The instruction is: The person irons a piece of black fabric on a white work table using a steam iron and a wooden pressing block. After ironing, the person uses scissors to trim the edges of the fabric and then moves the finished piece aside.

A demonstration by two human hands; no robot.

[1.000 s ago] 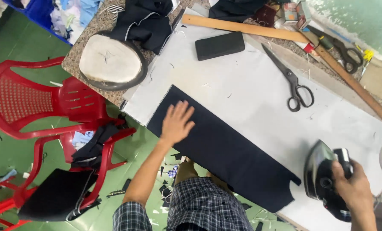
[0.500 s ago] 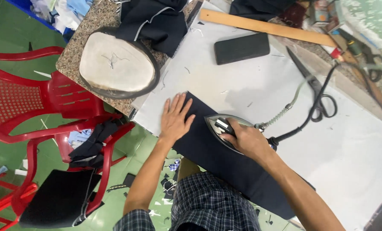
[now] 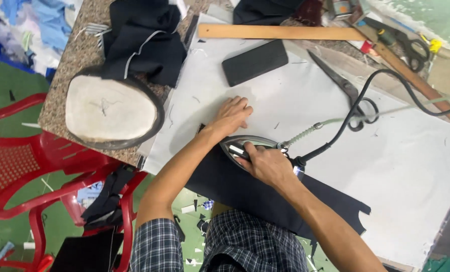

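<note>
The right hand (image 3: 266, 163) is gripping the handle of the clothes iron (image 3: 245, 149), which is sitting on the dark navy fabric panel (image 3: 265, 194); the left hand (image 3: 231, 115) is lying flat, fingers spread, on the white cloth-covered table (image 3: 411, 166) just beyond it

Right hand (image 3: 266, 165) brought the iron (image 3: 245, 149) in from the worktop's right side onto the dark cloth (image 3: 265, 191); iron now at the cloth's left end. Left hand (image 3: 232, 115) moved off the cloth, now flat on the white sheet (image 3: 411, 166) just beyond the iron's tip. Cord (image 3: 366, 95) now trails across the scissors (image 3: 353, 98).
</note>
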